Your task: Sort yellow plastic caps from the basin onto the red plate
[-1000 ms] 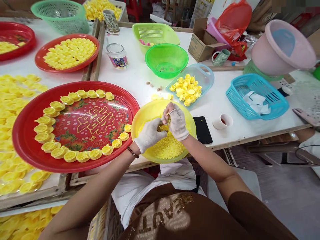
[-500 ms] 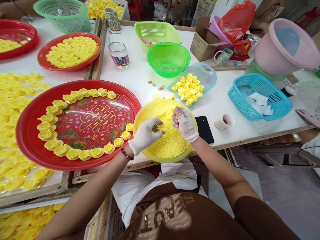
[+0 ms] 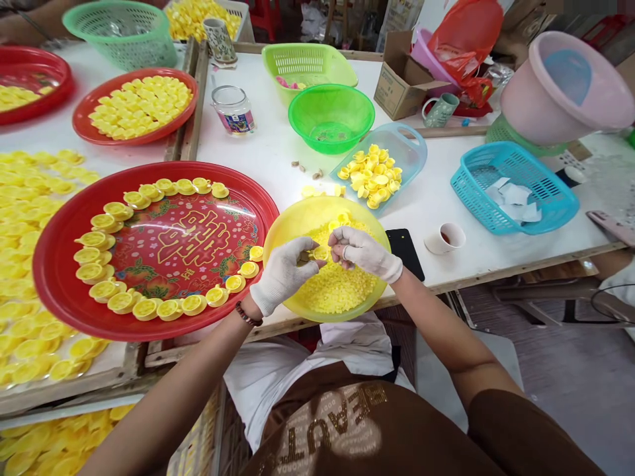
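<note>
My left hand [image 3: 288, 270], in a white glove with bare fingertips, pinches a small yellow cup piece [image 3: 320, 253] above the yellow bowl [image 3: 285, 228]. Close on its right, my right hand [image 3: 361, 252] has its fingers pressed together at the piece's edge; whatever they hold is too small to make out. Small yellow beads [image 3: 337, 291] fill the bottom of the bowl, and another yellow piece lies near its far side. On the left, the red tray [image 3: 54, 264] carries a curved row of yellow cup pieces [image 3: 146, 309] along its rim.
A blue tray of yellow pieces [image 3: 414, 155] and a green bowl [image 3: 331, 109] stand behind the yellow bowl. To the right are a black phone [image 3: 405, 254], a paper cup [image 3: 445, 238] and a blue basket [image 3: 555, 192]. A glass jar [image 3: 233, 111] stands further back.
My right hand has moved left and slightly down, from over the bowl's right part to the piece in my left hand. My left hand has stayed nearly in place.
</note>
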### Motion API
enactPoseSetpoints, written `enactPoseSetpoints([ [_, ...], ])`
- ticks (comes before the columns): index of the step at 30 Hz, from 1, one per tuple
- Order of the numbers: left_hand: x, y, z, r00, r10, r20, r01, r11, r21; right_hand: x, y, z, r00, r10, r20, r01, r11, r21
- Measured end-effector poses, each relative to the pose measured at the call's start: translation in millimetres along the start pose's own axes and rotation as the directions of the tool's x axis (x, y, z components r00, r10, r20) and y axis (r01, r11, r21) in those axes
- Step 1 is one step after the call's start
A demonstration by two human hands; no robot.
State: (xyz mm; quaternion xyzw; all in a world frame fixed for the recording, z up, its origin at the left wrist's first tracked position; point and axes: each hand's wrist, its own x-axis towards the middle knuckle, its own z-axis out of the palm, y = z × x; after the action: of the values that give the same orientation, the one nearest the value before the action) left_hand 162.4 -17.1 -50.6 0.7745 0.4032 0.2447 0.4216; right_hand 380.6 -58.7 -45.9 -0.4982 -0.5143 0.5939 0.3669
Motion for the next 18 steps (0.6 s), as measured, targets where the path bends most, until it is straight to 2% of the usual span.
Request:
enactPoseSetpoints([
  [3,-2,-5,-3.6,1.0,-0.023,-0.009,0.022,0.997,-0.078,0,0,2,0.995,-0.07,-0.069,0.063,0.993,-0.098],
  [6,-2,-4,-3.1,1.0,-0.03,-0.007,0.029,0.997,-0.074,6,0,12,0.992,-0.089,-0.089,0.073,0.984,-0.165],
  [9,-3,1,-3.6,0.999,-0.037,-0.007,0.037,0.999,-0.024,10,0,19,0.997,-0.06,-0.041,0.054,0.989,-0.134],
  [11,-2,2,-10.9,0.998,-0.05,-0.039,0.049,0.999,-0.011,10,0,19,0.999,-0.038,-0.03,0.035,0.995,-0.091],
  [14,9,-6,-38.0,0.981,-0.077,-0.179,0.072,0.997,-0.032,6,2,11,0.995,-0.063,-0.082,0.05,0.988,-0.148],
  [16,21,-19,-62.8,0.949,-0.109,-0.295,0.113,0.994,-0.003,3,5,6,0.987,-0.115,-0.116,0.079,0.958,-0.276],
  [18,33,-39,-84.9,0.926,-0.165,-0.341,0.193,0.98,0.048,2,9,3,0.981,-0.149,-0.124,0.09,0.917,-0.389],
])
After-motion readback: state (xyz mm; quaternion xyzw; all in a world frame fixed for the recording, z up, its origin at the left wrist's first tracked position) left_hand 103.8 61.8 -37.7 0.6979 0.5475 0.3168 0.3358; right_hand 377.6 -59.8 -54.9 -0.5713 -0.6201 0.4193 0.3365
